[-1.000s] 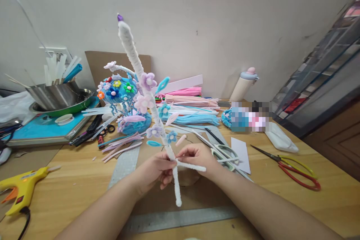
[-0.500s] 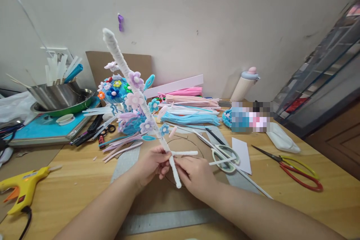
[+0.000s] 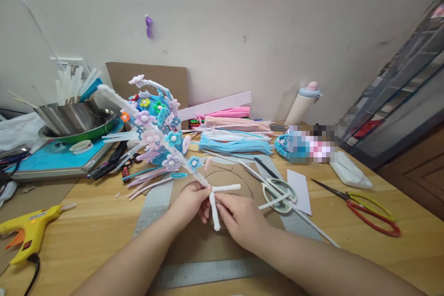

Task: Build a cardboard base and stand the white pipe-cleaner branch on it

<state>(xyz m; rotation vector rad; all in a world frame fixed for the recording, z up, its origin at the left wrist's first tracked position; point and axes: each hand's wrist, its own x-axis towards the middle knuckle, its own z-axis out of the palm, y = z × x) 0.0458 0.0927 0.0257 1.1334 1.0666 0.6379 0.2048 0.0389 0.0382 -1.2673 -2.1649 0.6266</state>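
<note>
The left hand's (image 3: 191, 203) fingers clamp the flowered white chenille stem (image 3: 177, 155) above a cardboard sheet (image 3: 208, 249), partly hiding a blue ornament (image 3: 152, 110), while the right hand's (image 3: 240, 216) fingers bunch at its fork, grip unclear, near pale-handled scissors (image 3: 265, 191).

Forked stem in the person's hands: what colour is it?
The forked stem is white, showing best in the head view.

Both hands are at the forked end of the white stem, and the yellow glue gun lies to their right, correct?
Almost: the left hand and right hand are at the forked end of the white stem, but the head view shows the yellow glue gun lying to their left.
</note>
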